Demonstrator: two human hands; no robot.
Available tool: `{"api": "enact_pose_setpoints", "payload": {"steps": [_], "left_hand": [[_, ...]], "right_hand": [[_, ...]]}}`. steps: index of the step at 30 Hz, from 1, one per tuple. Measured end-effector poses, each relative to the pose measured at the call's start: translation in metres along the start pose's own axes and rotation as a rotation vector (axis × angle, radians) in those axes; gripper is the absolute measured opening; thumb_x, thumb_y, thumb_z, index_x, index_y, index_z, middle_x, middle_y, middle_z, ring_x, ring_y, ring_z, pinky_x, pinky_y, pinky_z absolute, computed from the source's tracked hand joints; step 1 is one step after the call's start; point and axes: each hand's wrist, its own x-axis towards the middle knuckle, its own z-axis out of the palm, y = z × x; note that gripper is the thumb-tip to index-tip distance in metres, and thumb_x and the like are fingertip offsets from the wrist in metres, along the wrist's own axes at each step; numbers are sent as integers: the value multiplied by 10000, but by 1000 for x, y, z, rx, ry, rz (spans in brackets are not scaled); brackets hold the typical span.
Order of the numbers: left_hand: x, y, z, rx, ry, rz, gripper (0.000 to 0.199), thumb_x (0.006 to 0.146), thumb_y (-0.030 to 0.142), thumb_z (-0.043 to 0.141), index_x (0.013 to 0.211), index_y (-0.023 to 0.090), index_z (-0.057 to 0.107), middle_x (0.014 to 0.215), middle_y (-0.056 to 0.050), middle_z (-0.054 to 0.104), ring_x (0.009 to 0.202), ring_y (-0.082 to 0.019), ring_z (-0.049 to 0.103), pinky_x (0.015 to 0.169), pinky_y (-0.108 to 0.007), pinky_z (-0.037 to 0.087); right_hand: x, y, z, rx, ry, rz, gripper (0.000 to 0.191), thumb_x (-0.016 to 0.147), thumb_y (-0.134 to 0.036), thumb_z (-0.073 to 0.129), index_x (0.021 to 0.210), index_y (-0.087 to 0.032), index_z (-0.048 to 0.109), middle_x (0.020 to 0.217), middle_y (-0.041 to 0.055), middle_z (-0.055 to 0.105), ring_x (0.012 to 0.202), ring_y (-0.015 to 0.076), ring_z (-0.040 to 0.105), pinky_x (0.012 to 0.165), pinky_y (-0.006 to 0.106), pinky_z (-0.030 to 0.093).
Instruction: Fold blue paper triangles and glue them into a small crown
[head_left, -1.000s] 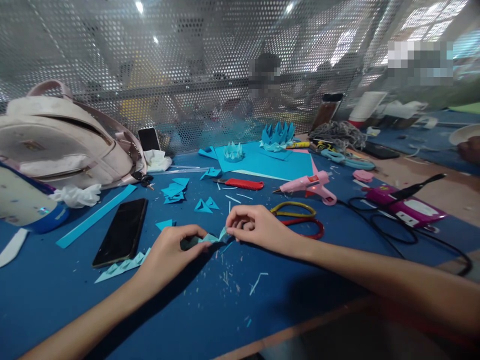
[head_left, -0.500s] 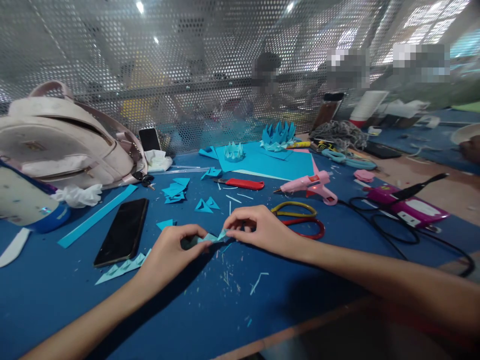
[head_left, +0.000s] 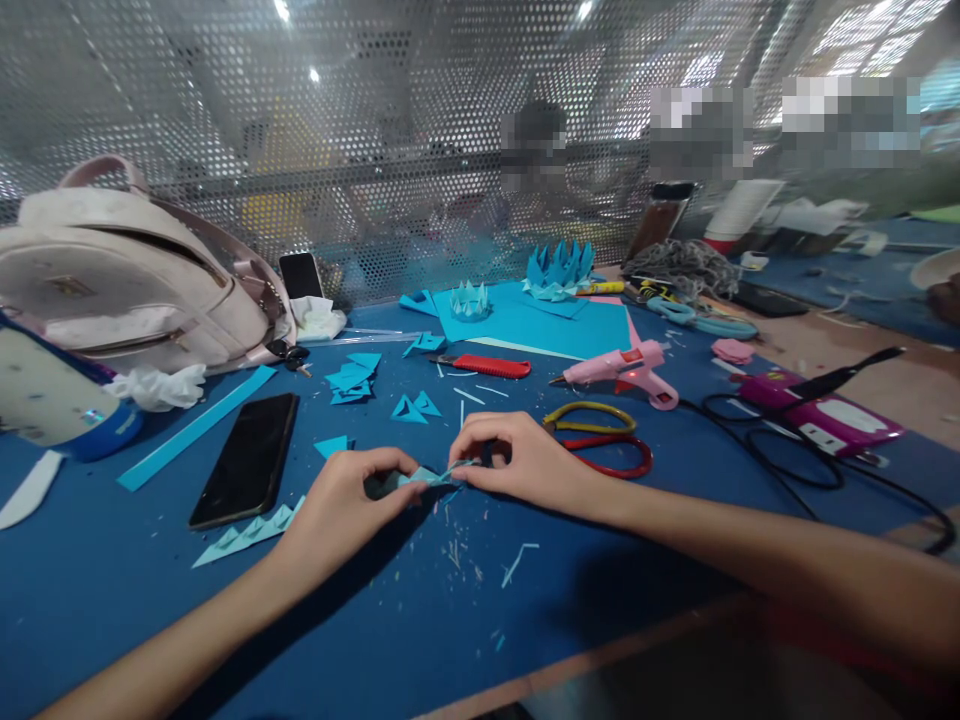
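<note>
Between my hands, just above the blue table, is a pale blue folded paper strip [head_left: 429, 477]. My left hand [head_left: 358, 487] pinches its left part between thumb and fingers, which hide some of it. At the strip's right end, my right hand [head_left: 504, 455] is closed with thumb and fingertips on the paper. Another pale blue strip with raised folded points [head_left: 249, 533] lies by my left forearm. Small folded blue paper triangles [head_left: 409, 408] and a pile of blue paper pieces [head_left: 352, 378] lie beyond my hands. Scissors [head_left: 592, 418] with yellow and red handles are beside my right hand.
A black phone [head_left: 251, 460] lies left, near a tumbler [head_left: 64, 395] and a backpack [head_left: 135, 280]. Behind are a red cutter [head_left: 491, 366], a pink glue gun [head_left: 619, 368] with its cord, and blue paper crowns [head_left: 559, 268]. Paper scraps [head_left: 517, 565] lie in front.
The right end of the paper strip has tilted flatter between my right fingertips. Both hands stay nearly in place, and the view has shifted slightly.
</note>
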Motion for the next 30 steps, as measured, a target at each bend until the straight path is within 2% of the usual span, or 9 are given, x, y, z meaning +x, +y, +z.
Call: {"api": "enact_pose_setpoints", "payload": {"steps": [7, 12, 17, 30], "left_hand": [[1, 3, -1, -3, -2, -10, 275, 840, 444, 606, 822, 200, 732, 740, -12, 726, 669, -184, 593, 623, -280, 370], [2, 7, -3, -45, -30, -32, 274, 836, 433, 603, 773, 203, 737, 729, -13, 743, 664, -185, 612, 609, -275, 376], [2, 9, -5, -93, -61, -60, 294, 823, 439, 599, 736, 196, 739, 727, -31, 755, 657, -192, 631, 582, -274, 383], [4, 7, -2, -147, -102, -84, 323, 829, 467, 614, 779, 175, 744, 725, -43, 752, 638, -182, 628, 582, -268, 396]], "right_hand": [[-1, -3, 3, 46, -9, 112, 116, 793, -266, 723, 774, -159, 681, 686, -17, 605, 576, 85, 474, 558, 214, 380], [2, 0, 3, 188, -19, 167, 209, 732, -317, 785, 729, -161, 646, 702, -12, 619, 630, 107, 528, 582, 222, 403], [3, 2, 4, 259, -34, 192, 264, 714, -356, 808, 728, -160, 632, 724, -4, 628, 679, 124, 564, 622, 235, 423], [3, 2, 8, 295, -36, 203, 324, 691, -405, 824, 719, -159, 615, 702, -11, 615, 661, 118, 557, 619, 237, 431]]}}
